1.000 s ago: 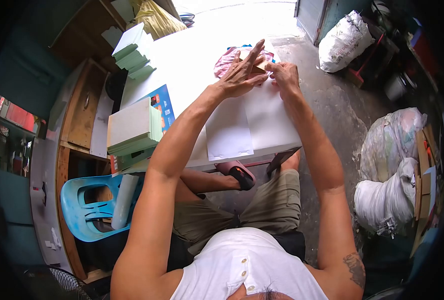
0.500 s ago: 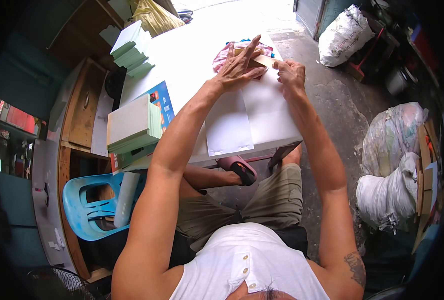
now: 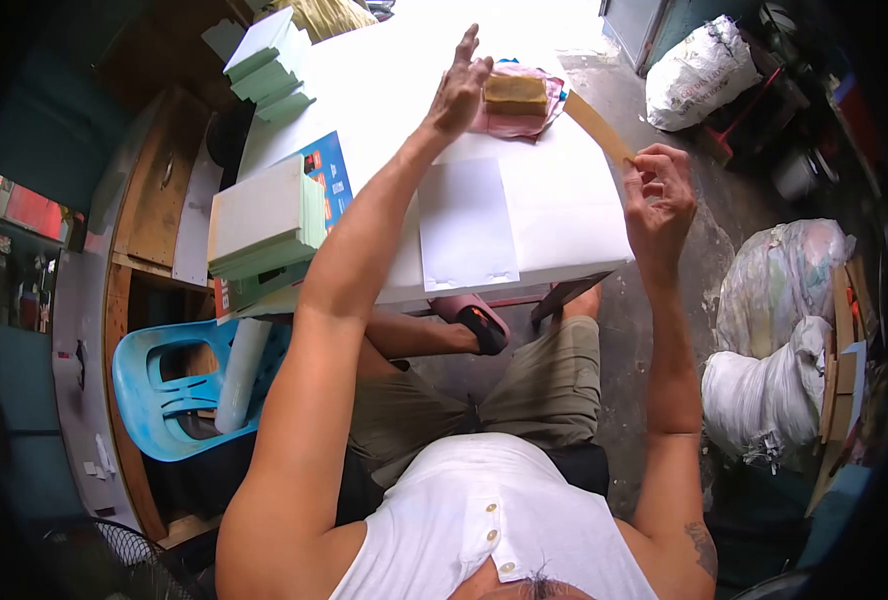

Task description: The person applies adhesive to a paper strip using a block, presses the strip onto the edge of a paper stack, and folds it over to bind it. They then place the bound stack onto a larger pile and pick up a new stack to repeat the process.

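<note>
View from above of a seated person at a white table (image 3: pixel 564 215). The right hand (image 3: pixel 656 190), at the table's right edge, pinches the near end of a brown tape strip (image 3: pixel 596 124) that runs far-left to the tape roll (image 3: pixel 515 94). The roll rests on a pink cloth (image 3: pixel 524 122) at the far side. The left hand (image 3: pixel 457 88), fingers spread and holding nothing, steadies the roll's left side. The strip looks light, limp and sticky: best gripped at its free end, kept taut. A white sheet (image 3: pixel 467 224) lies nearer.
</note>
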`<state>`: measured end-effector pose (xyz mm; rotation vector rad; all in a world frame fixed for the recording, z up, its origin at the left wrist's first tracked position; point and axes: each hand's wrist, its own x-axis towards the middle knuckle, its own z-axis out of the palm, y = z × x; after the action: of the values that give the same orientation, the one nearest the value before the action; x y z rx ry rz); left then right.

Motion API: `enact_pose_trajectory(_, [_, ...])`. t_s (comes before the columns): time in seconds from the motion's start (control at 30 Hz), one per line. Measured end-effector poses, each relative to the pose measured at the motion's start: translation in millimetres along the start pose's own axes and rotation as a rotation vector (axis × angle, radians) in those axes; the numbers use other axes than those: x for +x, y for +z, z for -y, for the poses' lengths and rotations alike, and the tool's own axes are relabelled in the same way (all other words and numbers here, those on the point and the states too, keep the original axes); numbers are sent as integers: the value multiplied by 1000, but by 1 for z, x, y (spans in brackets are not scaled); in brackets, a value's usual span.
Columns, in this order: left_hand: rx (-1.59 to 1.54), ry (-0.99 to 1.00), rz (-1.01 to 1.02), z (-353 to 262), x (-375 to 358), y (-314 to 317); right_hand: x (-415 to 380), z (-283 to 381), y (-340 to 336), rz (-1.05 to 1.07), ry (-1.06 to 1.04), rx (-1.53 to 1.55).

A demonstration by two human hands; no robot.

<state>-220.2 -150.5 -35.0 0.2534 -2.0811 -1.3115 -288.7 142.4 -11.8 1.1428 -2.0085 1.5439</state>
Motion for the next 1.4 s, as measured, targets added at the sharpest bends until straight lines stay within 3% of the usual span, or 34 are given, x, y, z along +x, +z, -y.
enact_pose_trajectory(0.1, [65,-171,130,55,8,-26,-19,20,-20,105,-178,-63])
enact_pose_trajectory(0.13, [-44,-244,142,11,-4,-25,-22,24,-25,136,-243,-80])
enact_pose_trajectory(0.17, [-56,-223,114,21,0,-27,-27,29,-28,167,-264,-59])
enact_pose_trajectory(0.27, [270,-195,5,12,-20,-27,-37,49,-41,274,-332,13])
enact_pose_trajectory(0.33, [491,-170,-59,-7,-21,-36,-47,63,-53,461,-252,163])
enact_pose_trajectory(0.43, [467,23,177,-70,-96,-47,-54,78,-64,616,-178,298])
enact_pose_trajectory(0.47, [443,250,109,-78,-126,-37,-56,80,-66,649,-177,326])
enact_pose_trajectory(0.5, [677,323,114,-97,-155,-35,-56,81,-68,682,-173,350])
enact_pose_trajectory(0.67, [800,143,150,-99,-232,-21,-54,83,-68,780,-1,431])
enact_pose_trajectory(0.97, [686,-52,88,-97,-228,-23,-52,76,-34,910,264,398])
enact_pose_trajectory(1.17, [688,16,-94,-122,-246,-36,-52,64,-22,921,510,484])
enact_pose_trajectory(1.23, [393,-119,-185,-129,-271,-44,-50,63,-19,925,529,497])
enact_pose_trajectory(1.33, [-319,-699,-209,-156,-276,-41,-47,66,-16,984,660,515])
enact_pose_trajectory(1.4, [-428,-791,-228,-158,-281,-38,-50,65,-13,972,712,508])
